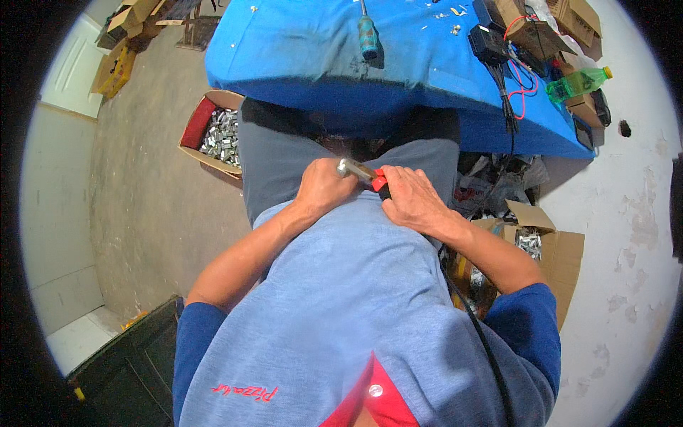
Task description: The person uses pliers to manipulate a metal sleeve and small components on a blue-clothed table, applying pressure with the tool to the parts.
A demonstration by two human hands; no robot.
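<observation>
Both of my hands meet in front of my waist, above my lap. My left hand point(326, 186) is closed, its thumb and fingers against a silver metal piece point(353, 169) with a rounded end. In my right hand point(414, 198) is a tool with a red and black handle point(379, 180), the fingers wrapped round it. The metal piece reaches toward the red part; whether the two are joined I cannot tell. My fingers hide much of both.
Ahead stands a blue-covered table point(299, 50) with a screwdriver point(367, 37), black adapter point(488, 44) and cables. A green bottle point(578, 84) lies at its right. A carton of small metal parts point(222, 139) sits left of my legs; another open carton point(565, 263) is at right.
</observation>
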